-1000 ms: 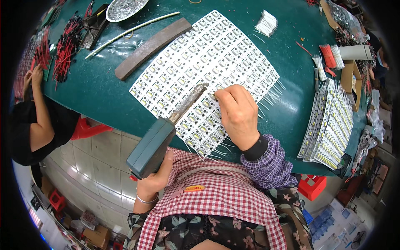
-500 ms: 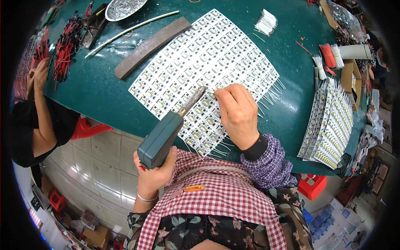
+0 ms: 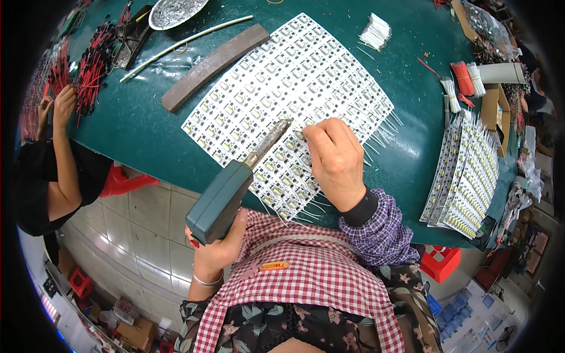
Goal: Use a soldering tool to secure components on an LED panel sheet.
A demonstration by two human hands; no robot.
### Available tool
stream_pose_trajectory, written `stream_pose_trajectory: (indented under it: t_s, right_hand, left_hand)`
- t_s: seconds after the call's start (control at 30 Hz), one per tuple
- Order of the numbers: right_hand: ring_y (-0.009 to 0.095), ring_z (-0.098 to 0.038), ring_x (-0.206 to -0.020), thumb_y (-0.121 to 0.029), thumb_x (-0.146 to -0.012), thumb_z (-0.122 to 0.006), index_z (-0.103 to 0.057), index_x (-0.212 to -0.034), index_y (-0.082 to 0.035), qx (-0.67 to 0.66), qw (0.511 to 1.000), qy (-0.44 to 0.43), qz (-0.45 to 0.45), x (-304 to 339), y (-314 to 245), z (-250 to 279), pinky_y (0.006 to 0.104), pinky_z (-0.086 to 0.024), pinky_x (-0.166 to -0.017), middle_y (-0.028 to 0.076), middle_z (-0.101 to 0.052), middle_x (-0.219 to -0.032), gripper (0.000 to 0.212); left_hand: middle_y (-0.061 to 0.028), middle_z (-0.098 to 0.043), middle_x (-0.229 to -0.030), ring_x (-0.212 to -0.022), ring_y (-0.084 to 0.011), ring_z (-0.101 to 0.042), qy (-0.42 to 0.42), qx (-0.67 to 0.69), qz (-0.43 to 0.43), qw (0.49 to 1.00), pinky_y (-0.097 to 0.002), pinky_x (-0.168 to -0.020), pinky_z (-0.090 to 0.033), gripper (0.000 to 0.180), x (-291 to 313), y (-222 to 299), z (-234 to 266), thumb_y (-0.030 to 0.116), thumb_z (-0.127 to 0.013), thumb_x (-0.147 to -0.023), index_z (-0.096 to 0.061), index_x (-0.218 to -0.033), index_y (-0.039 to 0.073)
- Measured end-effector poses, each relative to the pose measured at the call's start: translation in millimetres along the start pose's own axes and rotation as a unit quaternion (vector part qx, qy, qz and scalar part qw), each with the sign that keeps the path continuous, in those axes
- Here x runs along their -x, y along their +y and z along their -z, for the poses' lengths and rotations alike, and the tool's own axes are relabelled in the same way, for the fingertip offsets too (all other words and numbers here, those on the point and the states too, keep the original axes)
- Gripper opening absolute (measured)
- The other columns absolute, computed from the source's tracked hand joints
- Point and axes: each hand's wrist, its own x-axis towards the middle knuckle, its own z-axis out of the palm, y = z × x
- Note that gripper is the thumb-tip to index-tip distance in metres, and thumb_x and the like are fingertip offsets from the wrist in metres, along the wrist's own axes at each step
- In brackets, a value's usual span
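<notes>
One soldering gun [image 3: 220, 201] in left hand [image 3: 221, 248], one circuit sheet [image 3: 288, 76] beneath right hand [image 3: 336, 167], its grip unclear

We see a dark green, gun-shaped soldering tool [image 3: 218, 200] whose casing looks like smooth plastic with a soft sheen, while its thick grey metal rod [image 3: 268, 144] is dull, blotched and rough. The white rectangular circuit-board sheet [image 3: 268, 79] looks smooth and mostly matt. Beneath it, we find the dark green desk [image 3: 141, 135] glossy, with bright reflections. The long brown bar [image 3: 215, 67] is matt and slightly coarse; we cannot tell its material. The silvery oval metal dish [image 3: 168, 17] glints unevenly. We note woven cloth in the red-and-white checked apron [image 3: 306, 288] and purple plaid sleeve [image 3: 385, 229], polished metal in the thin silver bracelet [image 3: 207, 283], and shiny pale floor tiles [image 3: 147, 220].
</notes>
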Motion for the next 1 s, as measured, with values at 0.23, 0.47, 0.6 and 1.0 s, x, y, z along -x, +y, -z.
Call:
stream_pose_trajectory:
  t_s: [0.23,0.47,0.6,1.0]
  right_hand:
    - [0.026,-0.059,-0.08,0.006,-0.078,-0.068,-0.067,-0.097,-0.003,-0.003,1.0,0.008,0.0,0,-1,-1,0.0386,-0.047,-0.071,0.008,-0.056,-0.086,0.021]
    - [0.026,-0.058,-0.08,0.006,-0.079,-0.068,-0.067,-0.097,-0.002,-0.005,1.0,0.006,0.0,-1,-1,1,0.0387,-0.047,-0.071,0.008,-0.056,-0.087,0.021]
    - [0.026,-0.058,-0.08,0.006,-0.079,-0.068,-0.067,-0.097,-0.003,0.001,1.0,0.001,-0.001,0,0,0,0.0386,-0.047,-0.071,0.008,-0.056,-0.087,0.02]
    - [0.026,-0.059,-0.082,0.006,-0.077,-0.069,-0.068,-0.097,-0.004,-0.002,1.0,0.007,-0.005,1,-1,0,0.038,-0.047,-0.071,0.007,-0.058,-0.089,0.022]
  left_hand:
    - [-0.0081,-0.072,-0.095,-0.065,-0.0112,-0.062,0.011,-0.007,-0.025,1.0,-0.0264,-0.056,-0.049,0.03,-8,-5,-4,-0.008,-0.073,-0.086,-0.068,-0.116,-0.005]
    - [-0.0091,-0.071,-0.091,-0.062,-0.0112,-0.061,0.006,-0.052,-0.027,0.998,-0.0262,-0.055,-0.048,0.025,-5,0,-2,-0.008,-0.072,-0.086,-0.068,-0.11,-0.005]
    - [-0.0096,-0.069,-0.096,-0.061,-0.0084,-0.057,0.008,-0.012,-0.02,1.0,-0.0247,-0.052,-0.045,0.027,0,0,-1,-0.012,-0.068,-0.09,-0.065,-0.116,-0.006]
    - [-0.0079,-0.076,-0.089,-0.072,-0.0127,-0.07,0.092,0.019,0.071,0.993,-0.027,-0.066,-0.056,0.021,-5,19,-10,-0.001,-0.082,-0.08,-0.074,-0.1,-0.003]
